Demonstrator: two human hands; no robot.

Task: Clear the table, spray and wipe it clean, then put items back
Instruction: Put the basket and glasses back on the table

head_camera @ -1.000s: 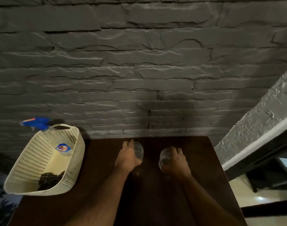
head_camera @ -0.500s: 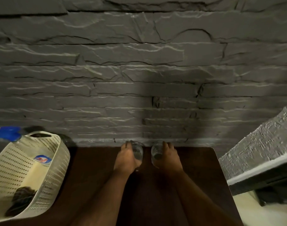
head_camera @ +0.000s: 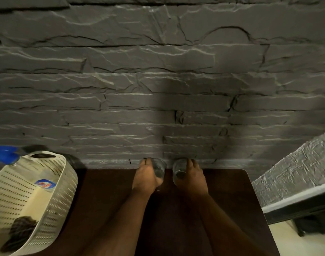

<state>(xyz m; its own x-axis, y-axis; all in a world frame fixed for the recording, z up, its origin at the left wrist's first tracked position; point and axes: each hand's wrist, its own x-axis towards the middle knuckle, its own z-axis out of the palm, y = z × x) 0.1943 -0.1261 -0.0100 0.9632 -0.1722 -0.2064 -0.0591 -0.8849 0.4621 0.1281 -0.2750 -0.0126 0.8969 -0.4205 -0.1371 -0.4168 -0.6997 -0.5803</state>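
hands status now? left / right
Left hand: grips a clear glass at the table's far edge.
Right hand: grips a second clear glass beside it.

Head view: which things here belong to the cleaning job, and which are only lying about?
For the job:
- left hand gripping left glass
- right hand gripping right glass
- dark table
- spray bottle in the basket
- dark cloth in the basket
- perforated basket

Lying about:
- stone wall
- pale floor

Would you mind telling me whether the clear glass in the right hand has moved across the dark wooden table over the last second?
Yes. The clear glass moved toward the table's far edge, nearer the wall.
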